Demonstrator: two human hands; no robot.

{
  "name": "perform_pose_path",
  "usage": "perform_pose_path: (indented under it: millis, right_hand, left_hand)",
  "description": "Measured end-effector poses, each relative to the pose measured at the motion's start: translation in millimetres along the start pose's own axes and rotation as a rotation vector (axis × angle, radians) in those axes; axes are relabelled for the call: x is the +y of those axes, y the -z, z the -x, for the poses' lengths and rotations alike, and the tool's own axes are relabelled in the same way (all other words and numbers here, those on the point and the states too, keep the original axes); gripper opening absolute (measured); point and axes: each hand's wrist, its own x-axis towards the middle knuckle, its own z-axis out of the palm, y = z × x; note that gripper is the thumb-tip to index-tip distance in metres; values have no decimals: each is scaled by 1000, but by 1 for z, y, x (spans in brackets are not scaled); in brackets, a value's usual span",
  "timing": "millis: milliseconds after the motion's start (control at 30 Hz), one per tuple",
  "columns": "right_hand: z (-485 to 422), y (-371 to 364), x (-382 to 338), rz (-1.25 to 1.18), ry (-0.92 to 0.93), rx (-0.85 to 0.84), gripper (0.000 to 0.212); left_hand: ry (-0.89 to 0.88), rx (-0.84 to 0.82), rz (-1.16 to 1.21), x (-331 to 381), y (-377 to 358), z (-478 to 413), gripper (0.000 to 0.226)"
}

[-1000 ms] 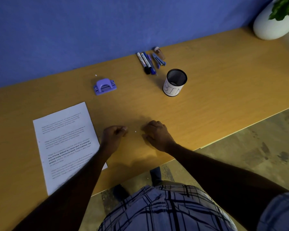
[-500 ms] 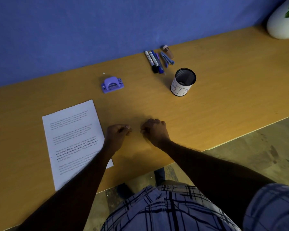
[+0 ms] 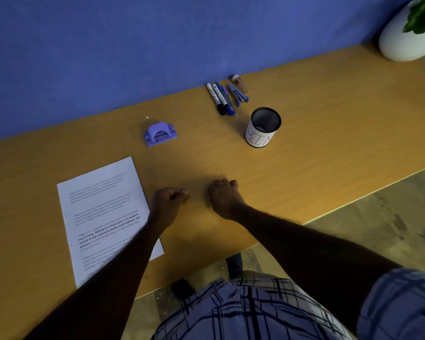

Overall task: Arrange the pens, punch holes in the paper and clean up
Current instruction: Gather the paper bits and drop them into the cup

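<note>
Lying flat, paper (image 3: pixel 101 212) — long axis near-to-far, pens (image 3: pixel 220 99) likewise; left hand (image 3: pixel 168 204), right hand (image 3: pixel 225 198) both curled.

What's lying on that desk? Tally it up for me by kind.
Paper sheet: 1
Hole punch: 1
Mesh cup: 1
Markers: 2
Thin pen: 1, maybe more, they overlap
Blue stapler-like tool: 1
Brown bottle: 1
Plant pot: 1
Tiny white speck: 1
Total: 10, at least

The mesh cup (image 3: pixel 263 130), right of centre, wears a white label handwritten "BIN"; the printed sheet (image 3: pixel 101 212), lower left, reads in bold "Defined by a slower pace, it is centered around strong community bonds"; the print on the markers (image 3: pixel 217 98) is too small to read.
</note>
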Motion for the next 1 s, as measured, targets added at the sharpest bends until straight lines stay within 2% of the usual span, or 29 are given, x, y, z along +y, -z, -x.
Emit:
perform_pose_path:
  millis: [133, 267, 400, 533, 667, 767, 900, 1000]
  right_hand:
    - [4, 27, 24, -357, -140, 37, 18]
    - [3, 73, 49, -582, -139, 190, 14]
    - [-2, 123, 78, -693, -153, 359, 34]
    - [-17, 159, 115, -612, -223, 428, 20]
    - [-35, 182, 147, -443, -249, 384, 22]
    - [-42, 190, 162, -372, -240, 349, 19]
    - [-49, 196, 167, -260, -225, 295, 23]
    - [-49, 200, 168, -181, -239, 270, 24]
  left_hand:
    - [21, 8, 84, 15, -6, -10, 18]
    - [-31, 20, 87, 46, -22, -30, 17]
    - [-92, -5, 103, 94, -48, -60, 20]
    - [-234, -43, -32, 153, -74, -90, 22]
    - [-384, -112, -186, 201, -94, -116, 21]
    - [-479, -184, -396, 223, -105, -132, 21]
    - [-476, -287, -701, 240, -117, -148, 22]
    - [-469, -355, -825, 245, -117, -155, 26]
